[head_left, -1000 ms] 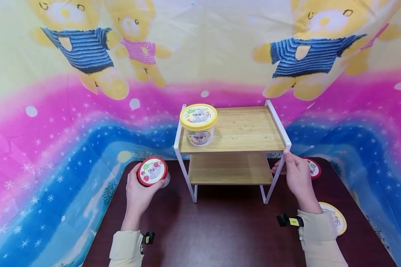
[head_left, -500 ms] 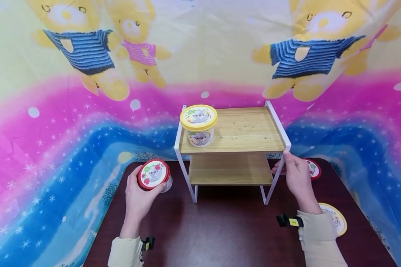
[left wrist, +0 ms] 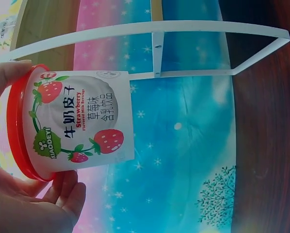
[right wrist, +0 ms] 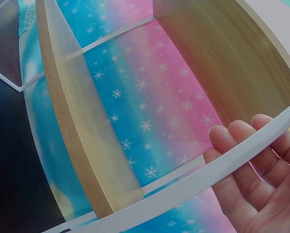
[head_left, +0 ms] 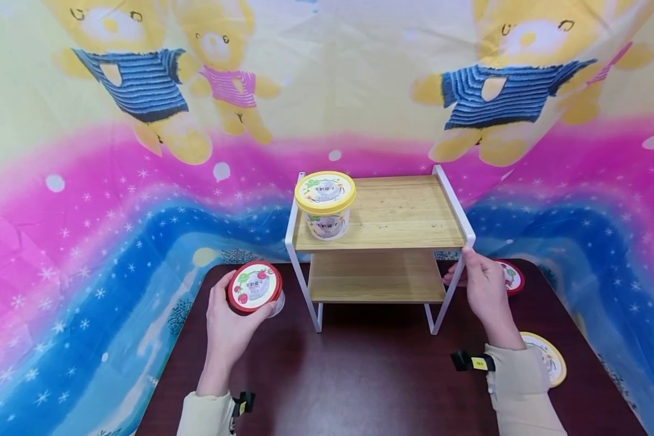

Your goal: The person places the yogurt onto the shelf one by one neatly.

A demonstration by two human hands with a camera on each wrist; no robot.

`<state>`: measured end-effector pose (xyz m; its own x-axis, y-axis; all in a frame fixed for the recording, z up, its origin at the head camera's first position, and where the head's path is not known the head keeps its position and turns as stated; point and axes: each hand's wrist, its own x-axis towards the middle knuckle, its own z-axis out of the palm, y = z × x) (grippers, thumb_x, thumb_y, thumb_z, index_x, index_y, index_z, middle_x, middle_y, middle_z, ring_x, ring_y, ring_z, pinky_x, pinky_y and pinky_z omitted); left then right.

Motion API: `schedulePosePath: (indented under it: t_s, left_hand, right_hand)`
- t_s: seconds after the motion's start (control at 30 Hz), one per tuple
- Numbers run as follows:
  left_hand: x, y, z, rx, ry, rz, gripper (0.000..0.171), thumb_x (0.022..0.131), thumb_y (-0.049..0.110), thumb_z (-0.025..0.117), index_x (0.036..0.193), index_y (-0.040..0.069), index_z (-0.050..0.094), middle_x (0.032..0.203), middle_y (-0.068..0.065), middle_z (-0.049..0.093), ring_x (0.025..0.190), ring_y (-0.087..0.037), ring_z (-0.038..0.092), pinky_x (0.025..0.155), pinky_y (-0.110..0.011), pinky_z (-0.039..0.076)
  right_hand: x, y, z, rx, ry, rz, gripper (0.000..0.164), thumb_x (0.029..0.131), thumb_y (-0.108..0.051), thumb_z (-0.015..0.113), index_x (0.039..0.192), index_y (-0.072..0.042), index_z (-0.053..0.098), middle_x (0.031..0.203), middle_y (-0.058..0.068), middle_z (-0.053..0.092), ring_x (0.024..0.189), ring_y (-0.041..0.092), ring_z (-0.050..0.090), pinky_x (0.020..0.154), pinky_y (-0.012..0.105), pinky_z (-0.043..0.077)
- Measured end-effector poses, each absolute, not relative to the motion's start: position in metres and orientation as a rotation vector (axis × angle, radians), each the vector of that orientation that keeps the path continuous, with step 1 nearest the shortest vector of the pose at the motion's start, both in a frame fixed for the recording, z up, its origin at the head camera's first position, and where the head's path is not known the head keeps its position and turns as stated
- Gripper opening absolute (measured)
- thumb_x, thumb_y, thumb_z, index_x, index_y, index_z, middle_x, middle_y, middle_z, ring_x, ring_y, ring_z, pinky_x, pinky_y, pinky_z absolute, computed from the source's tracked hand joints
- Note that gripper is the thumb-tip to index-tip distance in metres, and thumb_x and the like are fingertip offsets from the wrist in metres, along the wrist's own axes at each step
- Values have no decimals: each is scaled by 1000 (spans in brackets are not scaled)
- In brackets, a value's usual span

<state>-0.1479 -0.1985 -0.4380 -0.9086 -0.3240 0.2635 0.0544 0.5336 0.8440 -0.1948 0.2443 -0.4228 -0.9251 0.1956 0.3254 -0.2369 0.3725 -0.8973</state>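
Note:
My left hand [head_left: 230, 333] grips a strawberry milk drink cup [head_left: 255, 288] by its red lid, left of the two-tier shelf rack and above the table. The left wrist view shows the white cup wall [left wrist: 82, 124] with its strawberry print, thumb and fingers about the lid end. On the other side, my right hand [head_left: 489, 287] holds the rack's white front leg [head_left: 456, 280]. In the right wrist view, its fingers [right wrist: 242, 131] reach past the white bar. A yellow-lidded cup [head_left: 327, 206] stands upright on the left of the wooden top shelf [head_left: 409, 212].
The lower shelf [head_left: 376, 275] is lower down on the same rack. At the table's right are a red-lidded cup [head_left: 513, 277], partly behind my right hand, and a yellow lid [head_left: 550, 360] partly behind my sleeve. A printed cloth [head_left: 360, 91] hangs behind and beside the table [head_left: 354, 375].
The left hand has shifted slightly right and down with the strawberry cup, which has tilted a little. My right hand stays on the rack's leg.

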Motion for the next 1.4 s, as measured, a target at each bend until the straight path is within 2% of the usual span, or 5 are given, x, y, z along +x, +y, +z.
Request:
schedulePosePath:
  t_s: [0.4,0.73,0.9,1.13,1.4]
  left_hand:
    - [-139,-192,-434,194,-2376,-1330,99,68,31,97,147,16,40,137,-4,49,125,-25,46,87,-55,55]
    - [-134,-187,-433,131,-2394,-1337,98,66,33,97,145,15,42,135,-3,50,122,-24,47,86,-54,56]
    - [-134,-182,-431,65,-2407,-1358,99,65,35,98,144,16,42,134,-2,50,122,-22,48,86,-52,56]
    - [-133,-173,-433,-3,-2414,-1388,101,61,41,99,143,19,43,133,2,51,119,-17,49,87,-47,56]
    - [-133,-162,-434,-81,-2413,-1401,101,59,40,100,142,21,45,131,6,53,117,-14,50,87,-44,55]
  right_hand:
    - [-194,245,-423,30,-2258,1589,60,111,-38,39,91,12,66,75,4,71,66,6,70,67,17,55]
    - [-196,244,-422,35,-2262,1593,60,111,-38,40,93,12,67,77,8,71,67,6,70,68,17,55]
    - [-197,245,-422,35,-2267,1579,60,111,-39,39,92,12,67,76,4,71,67,6,70,67,17,55]
    - [-196,245,-423,30,-2274,1571,62,111,-39,38,91,12,67,77,9,71,67,6,70,67,17,55]
    - [-195,244,-423,17,-2278,1570,63,111,-40,38,92,12,67,77,8,71,67,5,70,67,17,55]
